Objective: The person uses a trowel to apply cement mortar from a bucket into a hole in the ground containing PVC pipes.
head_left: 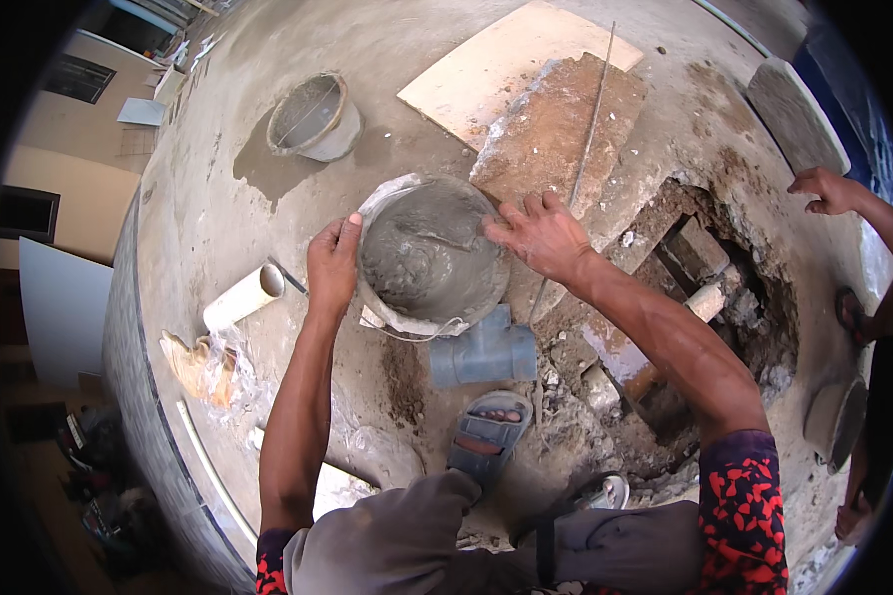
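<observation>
A round bucket [407,322] of wet grey cement mortar [422,258] stands before me, its rim caked and its wire handle hanging on the near side. My left hand [334,260] grips the left rim, thumb up and fingers partly hidden behind the wall. Over the right rim curls my right hand [544,236], its fingertips at the mortar's edge. A long ridge marks the mortar; whether a tool lies under it I cannot tell. Close below the bucket lies a grey-blue plastic pipe tee [484,355], just ahead of my sandalled foot [490,431].
A broken pit [779,317] with bricks and rubble opens at right. Beyond the bucket lie a board [466,89], a slab [556,139] and a thin rod [595,119]. A second bucket [342,134] stands far left, a white pipe [245,297] nearer. Another person's hand [826,190] shows at right.
</observation>
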`<action>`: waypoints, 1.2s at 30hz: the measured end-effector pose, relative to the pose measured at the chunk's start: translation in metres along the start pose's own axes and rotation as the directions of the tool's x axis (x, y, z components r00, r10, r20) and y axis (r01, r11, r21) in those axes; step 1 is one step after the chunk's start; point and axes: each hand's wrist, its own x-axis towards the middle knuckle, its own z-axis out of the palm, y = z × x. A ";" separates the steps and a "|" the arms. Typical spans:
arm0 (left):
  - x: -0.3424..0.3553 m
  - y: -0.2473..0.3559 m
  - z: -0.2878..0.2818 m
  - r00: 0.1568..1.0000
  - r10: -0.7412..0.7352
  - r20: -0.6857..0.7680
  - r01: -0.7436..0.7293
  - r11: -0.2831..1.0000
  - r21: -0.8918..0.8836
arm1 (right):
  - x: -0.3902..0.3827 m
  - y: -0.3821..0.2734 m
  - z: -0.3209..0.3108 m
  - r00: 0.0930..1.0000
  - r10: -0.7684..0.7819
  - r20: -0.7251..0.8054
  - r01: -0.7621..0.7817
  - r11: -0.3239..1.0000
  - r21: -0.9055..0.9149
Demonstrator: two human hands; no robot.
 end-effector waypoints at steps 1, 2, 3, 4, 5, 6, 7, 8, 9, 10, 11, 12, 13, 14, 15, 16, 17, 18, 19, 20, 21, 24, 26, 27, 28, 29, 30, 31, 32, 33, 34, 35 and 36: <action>-0.001 0.002 -0.001 1.000 -0.015 0.004 0.015 1.000 0.011 | -0.005 0.002 0.003 0.999 -0.049 -0.009 0.049 0.999 -0.003; -0.001 0.004 -0.001 1.000 -0.030 0.010 0.030 0.999 0.020 | -0.008 0.003 0.006 0.995 -0.096 -0.017 0.096 0.995 -0.008; -0.002 0.006 -0.001 1.000 -0.020 -0.001 0.020 0.999 0.029 | -0.009 0.000 0.003 0.992 -0.125 0.009 0.125 0.992 -0.003; -0.003 0.009 0.000 1.000 -0.010 -0.011 0.010 0.999 0.038 | -0.012 -0.001 -0.001 0.988 -0.153 0.034 0.153 0.988 0.002; -0.003 0.010 0.000 1.000 0.001 -0.018 0.000 0.999 0.046 | -0.012 -0.002 -0.005 0.982 -0.180 0.061 0.180 0.984 0.007; 0.000 0.008 -0.001 1.000 0.001 -0.011 0.000 0.999 0.055 | -0.009 0.000 -0.010 0.976 -0.198 0.090 0.199 0.980 -0.001; 0.003 0.002 -0.001 1.000 0.001 -0.003 0.000 0.998 0.063 | -0.005 0.001 -0.015 0.969 -0.214 0.120 0.217 0.976 -0.007; 0.006 -0.001 -0.002 1.000 0.001 0.006 -0.001 0.997 0.073 | 0.000 0.003 -0.020 0.962 -0.229 0.150 0.233 0.972 -0.013; 0.007 0.000 0.001 1.000 0.009 0.023 -0.010 0.998 0.056 | 0.002 0.005 -0.022 0.954 -0.253 0.162 0.255 0.967 0.008; 0.008 0.001 0.003 0.999 0.018 0.039 -0.019 0.999 0.040 | 0.005 0.007 -0.024 0.945 -0.276 0.173 0.276 0.961 0.029; 0.009 0.002 0.006 0.998 0.027 0.056 -0.028 0.999 0.025 | 0.008 0.010 -0.026 0.936 -0.300 0.182 0.295 0.954 0.052; 0.010 0.002 0.007 0.998 0.031 0.063 -0.033 0.999 0.036 | 0.012 0.010 -0.029 0.937 -0.278 0.212 0.263 0.960 0.096; 0.010 0.002 0.007 0.997 0.035 0.069 -0.038 0.998 0.047 | 0.017 0.010 -0.033 0.936 -0.257 0.242 0.229 0.964 0.138; 0.011 0.002 0.008 0.996 0.038 0.075 -0.043 0.997 0.058 | 0.020 0.011 -0.036 0.933 -0.237 0.271 0.193 0.965 0.180; 0.010 0.005 0.011 0.996 0.055 0.063 -0.058 0.997 0.052 | 0.020 0.015 -0.039 0.933 -0.237 0.271 0.174 0.956 0.235; 0.008 0.010 0.015 0.996 0.071 0.050 -0.073 0.996 0.045 | 0.021 0.019 -0.043 0.933 -0.236 0.270 0.156 0.945 0.289; 0.007 0.012 0.017 0.996 0.087 0.036 -0.088 0.995 0.040 | 0.020 0.021 -0.045 0.933 -0.237 0.269 0.137 0.929 0.342; 0.007 0.009 0.013 0.995 0.087 0.040 -0.090 0.994 0.067 | 0.020 0.019 -0.040 0.956 -0.235 0.174 0.148 0.902 0.405; 0.010 0.004 0.013 0.995 0.092 0.047 -0.096 0.992 0.082 | 0.017 0.021 -0.030 0.971 -0.222 0.086 0.160 0.876 0.455; 0.012 -0.001 0.014 0.994 0.096 0.053 -0.101 0.990 0.096 | 0.013 0.024 -0.021 0.979 -0.204 -0.003 0.178 0.846 0.502; 0.012 -0.003 0.012 0.995 0.090 0.049 -0.095 0.990 0.103 | 0.011 0.023 -0.019 0.984 -0.168 0.052 0.114 0.836 0.537; 0.010 -0.004 0.009 0.996 0.081 0.041 -0.085 0.991 0.106 | -0.002 0.016 -0.004 0.992 -0.057 0.116 -0.032 0.762 0.647; 0.006 0.005 0.010 0.996 0.086 0.037 -0.089 0.991 0.095 | -0.017 0.012 0.023 0.999 0.041 0.024 -0.045 0.658 0.751; 0.004 0.007 0.002 0.996 0.085 0.020 -0.086 0.991 0.107 | -0.019 0.003 0.021 0.989 0.059 0.136 -0.146 0.571 0.808; 0.003 0.009 0.002 0.996 0.089 0.010 -0.090 0.991 0.100 | -0.027 0.000 0.014 0.963 0.073 0.258 -0.260 0.489 0.833; 0.003 0.010 0.003 0.995 0.096 0.003 -0.096 0.991 0.094 | -0.034 -0.003 0.010 0.923 0.077 0.376 -0.374 0.400 0.837; 0.006 0.004 0.006 0.997 0.074 0.008 -0.074 0.995 0.070 | -0.046 -0.004 0.010 0.927 0.112 0.359 -0.375 0.212 0.902; 0.009 -0.002 0.001 0.999 0.051 0.012 -0.052 0.997 0.057 | -0.058 -0.006 0.010 0.929 0.146 0.340 -0.345 0.010 0.939; 0.012 -0.006 -0.004 0.999 0.031 0.019 -0.032 0.999 0.044 | -0.069 -0.007 0.010 0.927 0.189 0.326 -0.291 -0.191 0.938; 0.009 -0.006 0.000 1.000 0.016 0.015 -0.017 0.998 0.064 | -0.087 -0.006 0.009 0.921 0.241 0.306 -0.262 -0.196 0.945; 0.006 -0.001 -0.005 1.000 0.007 0.013 -0.008 0.996 0.086 | -0.101 -0.006 0.003 0.912 0.299 0.280 -0.228 -0.199 0.953; 0.005 -0.014 -0.005 0.998 -0.041 0.050 0.042 0.999 -0.006 | -0.121 -0.003 0.000 0.888 0.370 0.273 -0.219 -0.181 0.959; 0.002 -0.019 -0.010 0.998 -0.055 0.020 0.056 0.998 -0.042 | -0.136 -0.003 -0.004 0.872 0.399 0.283 -0.246 -0.141 0.959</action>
